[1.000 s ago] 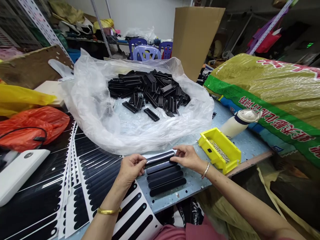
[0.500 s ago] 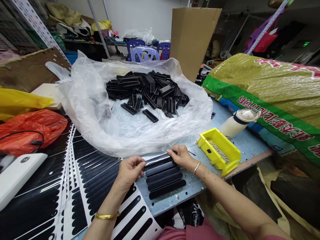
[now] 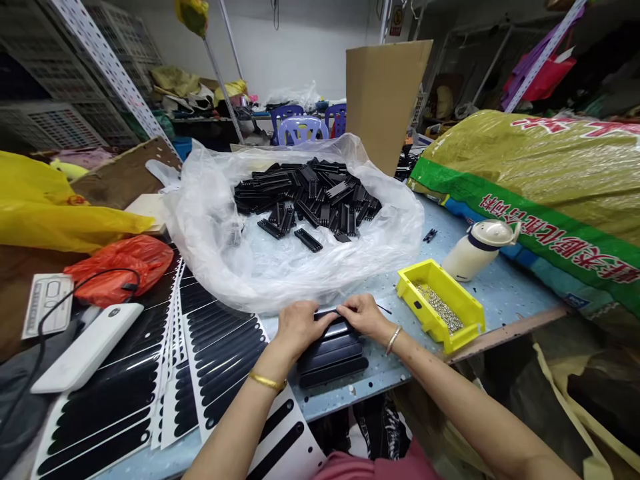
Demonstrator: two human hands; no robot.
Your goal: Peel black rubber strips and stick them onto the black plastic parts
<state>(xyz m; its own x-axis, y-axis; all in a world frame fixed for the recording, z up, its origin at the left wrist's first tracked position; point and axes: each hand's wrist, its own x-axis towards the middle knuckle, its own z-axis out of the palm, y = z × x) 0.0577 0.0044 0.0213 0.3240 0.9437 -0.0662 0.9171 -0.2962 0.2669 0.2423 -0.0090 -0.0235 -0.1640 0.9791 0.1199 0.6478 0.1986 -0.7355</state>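
Several black strips with rounded ends lie side by side on the blue table in front of me, the nearest black strip at the table's front edge. My left hand is closed at the far end of the row, its thumb pressed along the farthest black strip. At that same strip's right end, my right hand is closed, thumb and fingertips pinching it. The two hands nearly meet, and they hide much of this strip. Beside my left forearm lies a white sheet with black strips on it.
A yellow bin of small metal pieces stands to the right, beside a cream bottle. Behind the hands, a clear plastic bag holds a heap of black toothed parts. Sheets of black strips and a white device lie left.
My left hand has slid right along the farthest strip, from its left end to close beside my right hand. My right hand stays at the right end. The view has turned left.
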